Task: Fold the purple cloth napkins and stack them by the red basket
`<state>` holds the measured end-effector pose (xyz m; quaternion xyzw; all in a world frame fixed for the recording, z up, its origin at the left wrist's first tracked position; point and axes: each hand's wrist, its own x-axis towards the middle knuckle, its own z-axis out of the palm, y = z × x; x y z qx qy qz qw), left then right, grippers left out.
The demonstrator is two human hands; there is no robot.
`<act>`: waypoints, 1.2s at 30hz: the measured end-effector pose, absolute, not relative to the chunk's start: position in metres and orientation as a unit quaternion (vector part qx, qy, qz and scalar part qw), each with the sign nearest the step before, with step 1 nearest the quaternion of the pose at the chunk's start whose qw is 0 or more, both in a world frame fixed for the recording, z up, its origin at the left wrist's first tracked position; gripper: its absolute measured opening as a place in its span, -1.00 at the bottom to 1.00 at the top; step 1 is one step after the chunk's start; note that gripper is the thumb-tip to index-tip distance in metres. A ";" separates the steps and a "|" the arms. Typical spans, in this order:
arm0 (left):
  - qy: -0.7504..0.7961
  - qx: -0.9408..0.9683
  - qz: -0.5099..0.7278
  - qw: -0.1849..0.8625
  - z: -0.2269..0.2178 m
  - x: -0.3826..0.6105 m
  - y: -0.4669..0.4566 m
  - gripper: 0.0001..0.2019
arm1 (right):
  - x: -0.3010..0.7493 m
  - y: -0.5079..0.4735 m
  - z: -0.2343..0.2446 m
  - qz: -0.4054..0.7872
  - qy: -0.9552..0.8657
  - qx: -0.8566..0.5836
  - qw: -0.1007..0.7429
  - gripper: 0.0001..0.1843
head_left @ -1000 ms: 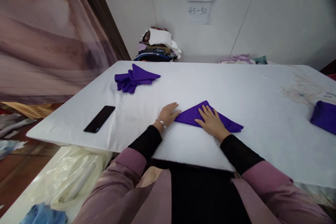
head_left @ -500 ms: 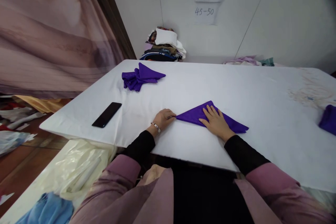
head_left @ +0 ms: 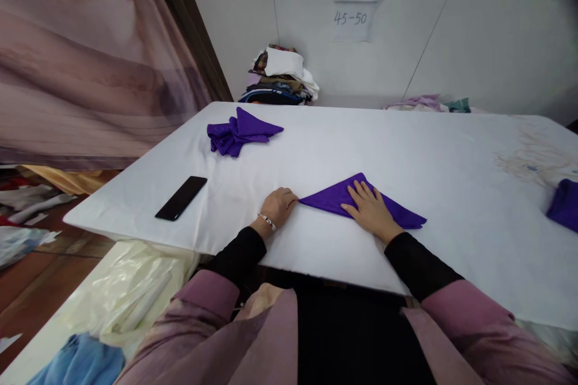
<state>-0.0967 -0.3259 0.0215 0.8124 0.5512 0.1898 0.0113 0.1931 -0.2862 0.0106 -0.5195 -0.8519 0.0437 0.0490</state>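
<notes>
White cloth covers the table (head_left: 406, 144), which stretches out around the purple triangle (head_left: 332, 195) of folded fabric lying flat before me. To work it well, I'd judge, I should press evenly on its middle and keep only a light, straight pull on its tip, so the layers neither slip nor pucker. Beyond it to the left sits a crumpled purple cloth (head_left: 246, 129); far to its right, a purple bundle (head_left: 564, 204) is partly cut off from view. Both lie well apart from it, as does the black phone (head_left: 181, 198) to its left, so I reckon it has room to slide or turn; the table's near edge, on my side of it, allows less. My right hand (head_left: 370, 209) rests on its middle, fingers spread wide. My left hand (head_left: 279, 206) has its fingertips drawn together, pinching its left tip. Its right corner looks uneven.
</notes>
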 end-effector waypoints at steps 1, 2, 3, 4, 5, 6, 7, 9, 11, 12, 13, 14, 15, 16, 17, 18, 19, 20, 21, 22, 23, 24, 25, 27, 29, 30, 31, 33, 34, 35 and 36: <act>0.552 0.815 0.177 -0.004 0.021 -0.097 -0.327 -0.80 | 0.193 -0.286 0.011 0.045 -0.852 -0.520 0.048 -0.17; 0.553 0.817 0.164 -0.019 0.021 -0.097 -0.327 -0.79 | 0.193 -0.286 0.011 0.046 -0.851 -0.520 0.046 -0.17; 0.554 0.818 0.150 -0.033 0.021 -0.096 -0.328 -0.78 | 0.193 -0.287 0.012 0.047 -0.851 -0.521 0.044 -0.16; 0.553 0.820 0.138 -0.046 0.021 -0.096 -0.328 -0.77 | 0.192 -0.287 0.012 0.048 -0.851 -0.522 0.042 -0.16; 0.552 0.822 0.127 -0.057 0.022 -0.095 -0.328 -0.76 | 0.192 -0.287 0.012 0.048 -0.851 -0.522 0.042 -0.16; 0.551 0.824 0.117 -0.065 0.023 -0.094 -0.329 -0.76 | 0.192 -0.287 0.013 0.048 -0.850 -0.522 0.042 -0.16; 0.548 0.826 0.109 -0.070 0.024 -0.093 -0.329 -0.76 | 0.192 -0.287 0.013 0.048 -0.850 -0.522 0.043 -0.16; 0.545 0.830 0.094 -0.072 0.027 -0.091 -0.330 -0.76 | 0.192 -0.287 0.013 0.052 -0.851 -0.521 0.044 -0.17; 0.543 0.833 0.077 -0.065 0.030 -0.090 -0.330 -0.76 | 0.192 -0.287 0.014 0.056 -0.851 -0.520 0.046 -0.17; 0.544 0.834 0.068 -0.060 0.031 -0.091 -0.330 -0.75 | 0.193 -0.287 0.014 0.057 -0.851 -0.520 0.047 -0.16; 0.546 0.834 0.061 -0.053 0.033 -0.093 -0.331 -0.75 | 0.193 -0.287 0.013 0.058 -0.852 -0.518 0.048 -0.16; 0.549 0.832 0.059 -0.045 0.034 -0.094 -0.331 -0.74 | 0.193 -0.287 0.013 0.058 -0.852 -0.518 0.051 -0.16; 0.556 0.828 0.062 -0.035 0.035 -0.096 -0.332 -0.74 | 0.193 -0.287 0.013 0.058 -0.853 -0.517 0.053 -0.16; 0.566 0.821 0.073 -0.026 0.036 -0.097 -0.333 -0.72 | 0.193 -0.286 0.012 0.058 -0.853 -0.516 0.054 -0.16; 0.575 0.813 0.092 -0.020 0.037 -0.096 -0.335 -0.71 | 0.193 -0.286 0.011 0.059 -0.853 -0.515 0.055 -0.16; 0.581 0.805 0.116 -0.018 0.038 -0.094 -0.337 -0.69 | 0.193 -0.286 0.011 0.059 -0.853 -0.515 0.056 -0.16; 0.582 0.800 0.142 -0.018 0.038 -0.090 -0.339 -0.68 | 0.193 -0.286 0.010 0.059 -0.853 -0.515 0.056 -0.16; 0.576 0.800 0.166 -0.021 0.039 -0.083 -0.341 -0.67 | 0.193 -0.286 0.009 0.057 -0.853 -0.515 0.058 -0.17; 0.563 0.805 0.183 -0.023 0.040 -0.074 -0.343 -0.67 | 0.193 -0.286 0.009 0.055 -0.853 -0.515 0.059 -0.17; 0.545 0.816 0.191 -0.025 0.041 -0.063 -0.344 -0.67 | 0.193 -0.286 0.008 0.052 -0.853 -0.516 0.061 -0.18; 0.524 0.830 0.188 -0.025 0.041 -0.052 -0.344 -0.67 | 0.193 -0.286 0.008 0.048 -0.853 -0.516 0.062 -0.18; 0.501 0.846 0.178 -0.026 0.041 -0.042 -0.344 -0.64 | 0.193 -0.286 0.008 0.044 -0.852 -0.517 0.064 -0.19; 0.478 0.862 0.166 -0.027 0.040 -0.032 -0.342 -0.60 | 0.193 -0.286 0.007 0.041 -0.852 -0.518 0.065 -0.20; 0.442 0.886 0.138 -0.023 0.037 -0.019 -0.337 -0.48 | 0.192 -0.286 0.007 0.035 -0.853 -0.517 0.068 -0.22; 0.436 0.894 0.108 -0.002 0.030 -0.015 -0.329 -0.36 | 0.192 -0.286 0.007 0.036 -0.853 -0.516 0.069 -0.23; 0.443 0.892 0.092 0.014 0.027 -0.017 -0.325 -0.32 | 0.192 -0.286 0.008 0.039 -0.853 -0.516 0.068 -0.23; 0.453 0.888 0.077 0.031 0.023 -0.019 -0.322 -0.30 | 0.192 -0.286 0.008 0.042 -0.852 -0.517 0.068 -0.22; 0.474 0.877 0.061 0.056 0.018 -0.028 -0.319 -0.29 | 0.191 -0.286 0.010 0.050 -0.851 -0.518 0.067 -0.21; 0.482 0.872 0.059 0.063 0.016 -0.032 -0.319 -0.29 | 0.191 -0.287 0.011 0.053 -0.852 -0.517 0.068 -0.20; 0.490 0.867 0.058 0.067 0.015 -0.036 -0.319 -0.29 | 0.191 -0.287 0.012 0.056 -0.852 -0.516 0.069 -0.20; 0.500 0.861 0.060 0.070 0.015 -0.040 -0.320 -0.29 | 0.191 -0.287 0.013 0.059 -0.852 -0.515 0.070 -0.19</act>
